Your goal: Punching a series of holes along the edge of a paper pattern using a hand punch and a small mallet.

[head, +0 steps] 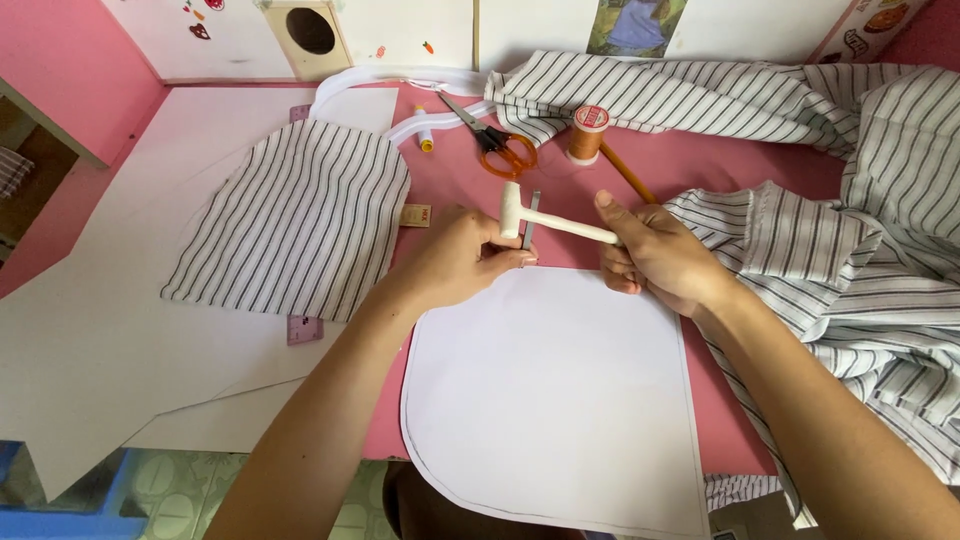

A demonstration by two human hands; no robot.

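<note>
Head view, single frame: right hand (655,262) grasps the handle of a small white mallet (548,220), fingers wrapped round the shaft and thumb laid along it, the mallet head raised just above a thin grey metal punch (530,222). Left hand (470,255) pinches that punch between fingertips and holds it roughly upright, its lower end hidden behind the fingers, near the top edge of a white rounded pattern piece (550,400) lying on the pink table (700,160). Mallet head and punch top sit nearly touching, both between the two hands. Risks, as judgement: a stroke landing off the narrow punch top could strike the left fingertips, since they grip close below it; a tilted punch could skid and mark the pattern in the wrong place. Surroundings: striped fabric panel (295,220) on white card to the left; orange-handled scissors (495,140) and an orange thread spool (588,132) beyond the hands; a pencil (628,172) beside the spool; a heap of striped cloth (850,200) to the right, well apart from the punch; white tape curved near the far wall.
</note>
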